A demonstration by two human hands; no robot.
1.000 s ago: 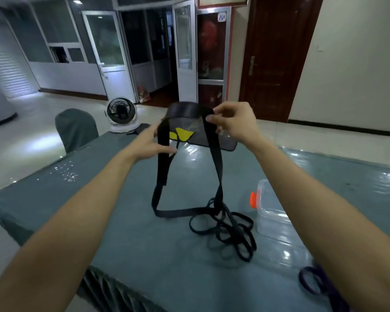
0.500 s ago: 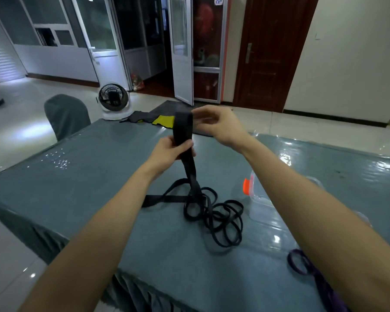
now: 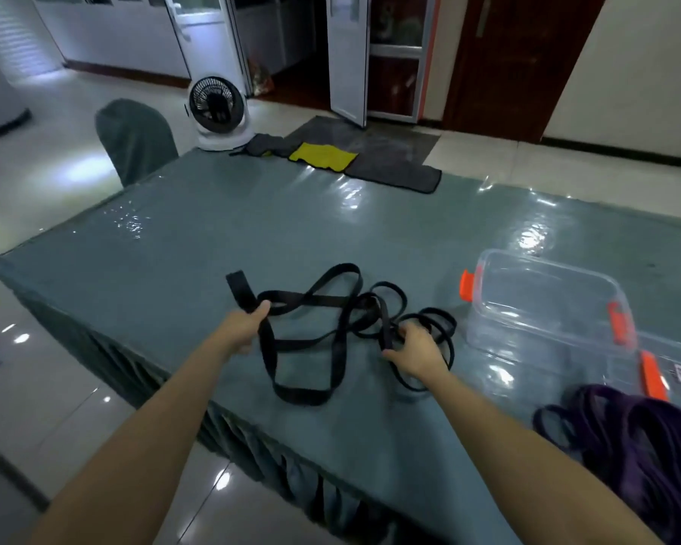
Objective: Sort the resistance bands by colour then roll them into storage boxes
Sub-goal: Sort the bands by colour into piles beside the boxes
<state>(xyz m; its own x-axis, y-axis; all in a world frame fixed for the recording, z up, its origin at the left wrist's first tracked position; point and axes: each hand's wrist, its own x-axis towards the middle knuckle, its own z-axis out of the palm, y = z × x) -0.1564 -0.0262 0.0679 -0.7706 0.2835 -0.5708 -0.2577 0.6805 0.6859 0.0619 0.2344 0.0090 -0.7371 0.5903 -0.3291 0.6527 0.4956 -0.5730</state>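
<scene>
**Black band down from the air and onto the table**

A moment ago I had the wide black band (image 3: 301,396) lifted well above the table (image 3: 174,249), pinched together between both hands. Now it lies sprawled on the cover in open, crossing loops, and both hands have dropped to table level.

My left hand (image 3: 241,328) is clenched round the band near its left end, with a short tail poking out on the far side of my fist. My right hand (image 3: 415,354) has let go of that band's top and sits on the tangle of thinner black loops (image 3: 443,328) to its right. Its fingers are curled into the strands, though I can't tell how many they hold, or whether the wide band is among them.

The clear storage box (image 3: 543,308) stands open and empty just right of the black pile. The purple bands (image 3: 645,446) are heaped near me at the right edge, well apart from the black ones.

For the task, I judge the colour sort is largely done. The black lot is still unrolled, and nothing has gone into a box. Laying the band flat suits rolling from the end my left hand holds, but the thin loops crossing it want freeing first, or they may wind in.
</scene>
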